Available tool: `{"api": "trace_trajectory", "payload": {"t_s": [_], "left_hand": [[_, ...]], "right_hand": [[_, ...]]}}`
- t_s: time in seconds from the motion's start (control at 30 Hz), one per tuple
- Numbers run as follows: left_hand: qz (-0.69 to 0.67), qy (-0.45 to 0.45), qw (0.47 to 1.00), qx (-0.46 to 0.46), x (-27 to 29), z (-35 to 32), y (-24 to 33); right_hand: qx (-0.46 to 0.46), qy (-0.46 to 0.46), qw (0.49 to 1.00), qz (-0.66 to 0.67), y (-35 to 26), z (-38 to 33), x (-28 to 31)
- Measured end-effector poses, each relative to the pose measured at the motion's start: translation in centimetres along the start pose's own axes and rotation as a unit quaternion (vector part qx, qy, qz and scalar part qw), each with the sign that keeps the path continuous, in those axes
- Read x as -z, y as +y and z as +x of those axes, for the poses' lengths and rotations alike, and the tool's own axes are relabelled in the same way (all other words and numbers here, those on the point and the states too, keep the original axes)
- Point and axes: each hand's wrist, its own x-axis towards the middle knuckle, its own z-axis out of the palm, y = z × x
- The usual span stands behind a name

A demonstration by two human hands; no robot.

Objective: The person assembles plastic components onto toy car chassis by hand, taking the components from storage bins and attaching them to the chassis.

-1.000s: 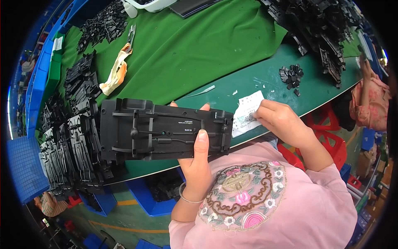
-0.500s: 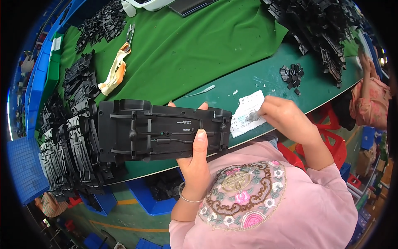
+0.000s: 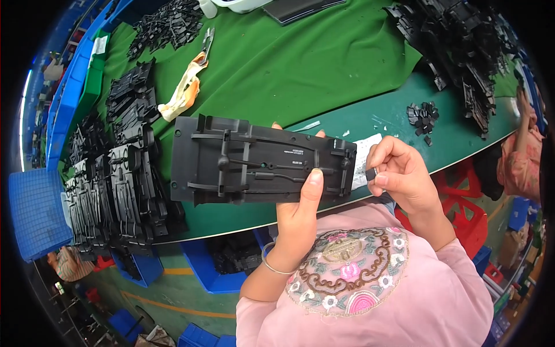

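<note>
My left hand (image 3: 299, 209) grips a long black plastic chassis plate (image 3: 260, 159) by its right part, thumb on top and fingertips showing past the far edge. The plate is tilted up over the table's near edge, its ribs and small white print facing up. Off its right end, my right hand (image 3: 404, 176) pinches a small dark piece (image 3: 371, 173) between thumb and index finger. Partly hidden behind the plate and that hand, a white sheet of paper (image 3: 363, 151) lies on the table. A small heap of little black pieces (image 3: 422, 117) sits beyond my right hand.
Stacked black plates (image 3: 124, 185) fill the left side, near a blue basket (image 3: 37, 211). Black parts pile up at far left (image 3: 165, 26) and far right (image 3: 462, 52). Cloth-wrapped pliers (image 3: 185, 92) lie on the green cloth (image 3: 300, 63). Another person (image 3: 523, 144) is at right.
My right hand has come away from the paper, now showing a small dark piece in its pinch beside the plate. My left hand still holds the plate; the whole view has shifted.
</note>
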Motion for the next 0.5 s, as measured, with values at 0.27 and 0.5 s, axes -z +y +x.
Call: {"api": "trace_trajectory", "payload": {"t_s": [0.27, 0.5], "left_hand": [[-0.026, 0.0, 1.0, -0.007, -0.9, -0.1, 0.6], [0.028, -0.015, 0.998, -0.045, -0.4, -0.6, -0.2]], "right_hand": [[0.139, 0.028, 0.966, -0.217, 1.2, -0.7, -2.1], [0.215, -0.017, 0.895, -0.39, 1.5, -0.5, -2.7]]}}
